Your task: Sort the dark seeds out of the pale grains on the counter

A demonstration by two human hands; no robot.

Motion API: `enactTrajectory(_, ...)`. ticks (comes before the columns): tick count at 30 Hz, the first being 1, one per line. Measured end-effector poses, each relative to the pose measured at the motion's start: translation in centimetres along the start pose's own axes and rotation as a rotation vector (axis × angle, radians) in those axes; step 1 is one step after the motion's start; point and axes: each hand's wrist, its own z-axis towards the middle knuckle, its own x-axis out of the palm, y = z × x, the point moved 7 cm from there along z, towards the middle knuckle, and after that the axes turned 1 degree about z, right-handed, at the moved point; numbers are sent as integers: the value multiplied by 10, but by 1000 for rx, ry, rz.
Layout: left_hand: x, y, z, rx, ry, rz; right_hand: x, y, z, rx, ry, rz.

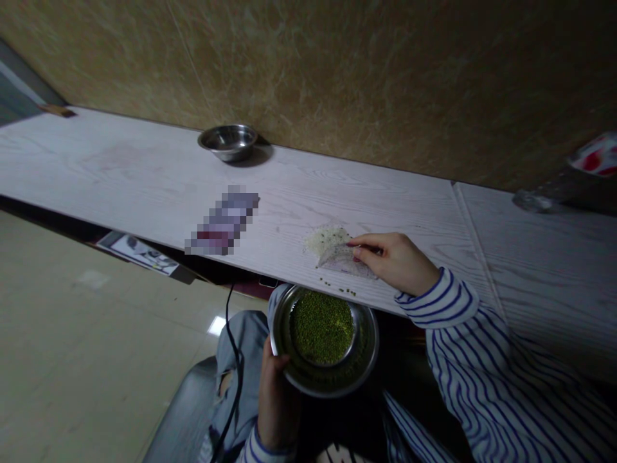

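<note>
My left hand [277, 395] grips the rim of a steel bowl [366, 360] full of green mung beans [322, 326], held just below the front edge of the white table [144, 186]. My right hand [398, 260] rests on the table with its fingers curled, the fingertips pressing on a small card or paper scrap [344, 260]. Beside that scrap lies a little pile of pale grains [324, 239]. A few loose green beans [337, 287] are scattered near the table's edge above the bowl.
An empty steel bowl [228, 141] stands at the back by the brown wall. A blurred flat object [222, 222] lies mid-table. A red-and-white item [595, 154] sits at far right. A black cable [234, 350] hangs over my knee.
</note>
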Motion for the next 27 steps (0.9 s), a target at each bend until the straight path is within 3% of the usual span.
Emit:
enactTrajectory(7,-1,0,-1,-7,-61,7,0,1,3,29,9,14)
enactTrajectory(21,-1,-1,0,-1,-51,-10,-1,1,8,-10,-43,28)
enactTrajectory(27,-1,-5,0,25,-49,42,7,16,8,-71,-15,33)
